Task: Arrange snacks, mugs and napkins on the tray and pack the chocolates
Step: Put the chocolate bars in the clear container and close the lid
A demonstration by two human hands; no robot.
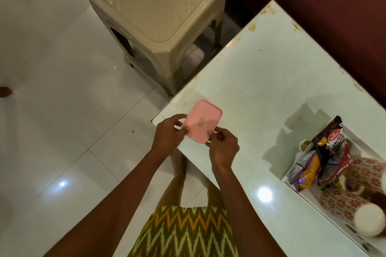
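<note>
Both hands pinch the flat pink rectangular plastic lid (pixel 203 121) near the glossy white table's (pixel 250 89) corner, left hand (pixel 168 134) and right hand (pixel 223 145) at opposite edges.

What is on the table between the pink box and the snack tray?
Nothing: the head view shows only bare white table between the pink box and the tray, crossed by a shadow.
</note>
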